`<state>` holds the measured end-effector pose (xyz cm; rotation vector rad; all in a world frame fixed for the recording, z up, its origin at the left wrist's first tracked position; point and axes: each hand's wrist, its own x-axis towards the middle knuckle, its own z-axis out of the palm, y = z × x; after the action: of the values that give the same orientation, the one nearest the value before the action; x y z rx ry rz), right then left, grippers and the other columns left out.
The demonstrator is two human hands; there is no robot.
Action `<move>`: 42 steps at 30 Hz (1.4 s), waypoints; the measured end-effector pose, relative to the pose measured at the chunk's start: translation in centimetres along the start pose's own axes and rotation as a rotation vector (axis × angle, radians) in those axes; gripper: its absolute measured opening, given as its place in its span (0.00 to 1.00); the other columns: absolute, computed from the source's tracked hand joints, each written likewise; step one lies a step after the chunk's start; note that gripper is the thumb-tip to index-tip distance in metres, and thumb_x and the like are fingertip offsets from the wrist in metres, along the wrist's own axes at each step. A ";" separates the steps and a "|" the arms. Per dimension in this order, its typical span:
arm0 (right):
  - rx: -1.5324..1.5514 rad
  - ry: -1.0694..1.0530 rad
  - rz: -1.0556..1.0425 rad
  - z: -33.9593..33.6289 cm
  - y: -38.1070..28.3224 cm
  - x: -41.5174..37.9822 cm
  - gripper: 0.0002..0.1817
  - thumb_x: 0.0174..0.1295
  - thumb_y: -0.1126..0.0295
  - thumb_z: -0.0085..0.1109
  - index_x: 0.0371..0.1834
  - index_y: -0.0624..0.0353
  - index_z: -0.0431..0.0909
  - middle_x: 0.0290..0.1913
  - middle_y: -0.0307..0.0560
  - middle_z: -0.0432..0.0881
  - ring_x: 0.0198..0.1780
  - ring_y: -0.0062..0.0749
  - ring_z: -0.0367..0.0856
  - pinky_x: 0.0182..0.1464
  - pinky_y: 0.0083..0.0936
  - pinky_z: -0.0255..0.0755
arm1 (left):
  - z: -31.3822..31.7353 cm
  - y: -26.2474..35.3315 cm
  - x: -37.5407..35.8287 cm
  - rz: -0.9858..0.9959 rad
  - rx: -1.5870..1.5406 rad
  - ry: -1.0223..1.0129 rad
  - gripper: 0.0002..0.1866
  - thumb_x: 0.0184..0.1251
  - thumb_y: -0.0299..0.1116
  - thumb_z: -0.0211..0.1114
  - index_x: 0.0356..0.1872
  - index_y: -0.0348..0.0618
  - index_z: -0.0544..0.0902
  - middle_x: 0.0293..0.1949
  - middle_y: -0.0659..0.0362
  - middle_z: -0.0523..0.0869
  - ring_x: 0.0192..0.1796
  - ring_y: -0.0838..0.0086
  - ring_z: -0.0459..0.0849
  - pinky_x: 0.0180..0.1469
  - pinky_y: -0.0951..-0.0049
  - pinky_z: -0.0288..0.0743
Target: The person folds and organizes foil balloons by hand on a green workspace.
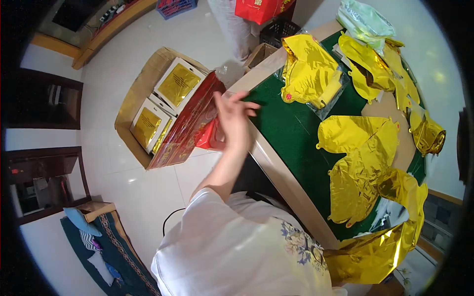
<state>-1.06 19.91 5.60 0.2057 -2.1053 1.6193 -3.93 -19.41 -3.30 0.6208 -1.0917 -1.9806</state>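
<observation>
My left hand [234, 121] reaches over the table's near wooden edge. Its fingers are spread, slightly blurred, with nothing between them. The red side of an open cardboard box [185, 128] is just to its left; white packs with gold foil windows [179, 85] stand inside. On the green table top [276, 130] lies a flat gold foil balloon [358, 170] with rounded lobes. Another folded gold foil piece [308, 64] rests on clear plastic wrapping farther back. A long shiny gold foil sheet [377, 251] hangs by my shirt at lower right. My right hand is out of sight.
More crumpled gold foil pieces [368, 69] and a pale plastic bag [365, 24] lie along the table's far side. Under my arm is a red bag [210, 135]. Another person's trouser leg [232, 27] and a black crate [277, 32] are beyond the table.
</observation>
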 end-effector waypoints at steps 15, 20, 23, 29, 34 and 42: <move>0.154 0.135 0.061 1.1 -2.5 -1.1 0.29 0.66 0.65 0.55 0.68 0.61 0.59 0.69 0.60 0.64 0.65 0.45 0.68 0.67 0.39 0.62 | 13.4 -11.8 -7.0 0.375 0.453 -0.638 0.36 0.64 0.17 0.52 0.74 0.45 0.52 0.44 0.56 0.76 0.29 0.76 0.71 0.30 0.76 0.68; 0.175 0.171 0.092 0.7 -3.6 -1.9 0.29 0.66 0.66 0.55 0.68 0.61 0.59 0.69 0.60 0.64 0.65 0.44 0.68 0.67 0.39 0.63 | 13.4 -11.3 -6.9 0.369 0.479 -0.604 0.38 0.57 0.16 0.54 0.72 0.43 0.57 0.39 0.54 0.77 0.30 0.67 0.76 0.35 0.70 0.72; 0.206 0.170 0.114 1.0 -4.0 -2.1 0.29 0.66 0.66 0.55 0.68 0.61 0.59 0.69 0.60 0.64 0.65 0.44 0.69 0.67 0.39 0.63 | 13.4 -11.5 -7.0 0.369 0.478 -0.612 0.39 0.57 0.15 0.55 0.73 0.43 0.56 0.39 0.54 0.77 0.30 0.68 0.76 0.35 0.71 0.72; 0.287 0.157 0.167 2.2 -4.5 -2.5 0.29 0.66 0.66 0.55 0.68 0.61 0.59 0.69 0.59 0.64 0.65 0.44 0.69 0.67 0.39 0.63 | 13.5 -11.9 -6.7 0.367 0.495 -0.601 0.38 0.58 0.16 0.54 0.72 0.43 0.57 0.38 0.53 0.77 0.31 0.66 0.77 0.35 0.70 0.72; 0.367 0.089 0.244 3.7 -4.8 -2.8 0.29 0.66 0.66 0.55 0.68 0.61 0.59 0.69 0.59 0.64 0.65 0.44 0.69 0.67 0.39 0.63 | 13.5 -11.5 -6.8 0.291 0.512 -0.575 0.36 0.58 0.17 0.54 0.71 0.43 0.58 0.38 0.54 0.77 0.34 0.64 0.79 0.36 0.69 0.73; 0.495 0.034 0.335 6.5 -5.3 -3.2 0.28 0.66 0.66 0.54 0.68 0.60 0.59 0.68 0.59 0.64 0.65 0.44 0.69 0.67 0.39 0.63 | 13.6 -11.2 -6.7 0.200 0.521 -0.597 0.37 0.58 0.18 0.55 0.71 0.47 0.58 0.39 0.56 0.77 0.32 0.67 0.78 0.36 0.69 0.73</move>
<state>2.07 11.67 7.55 -0.0208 -1.7446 2.3100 -14.17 -3.77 -5.57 0.1492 -1.9849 -1.7433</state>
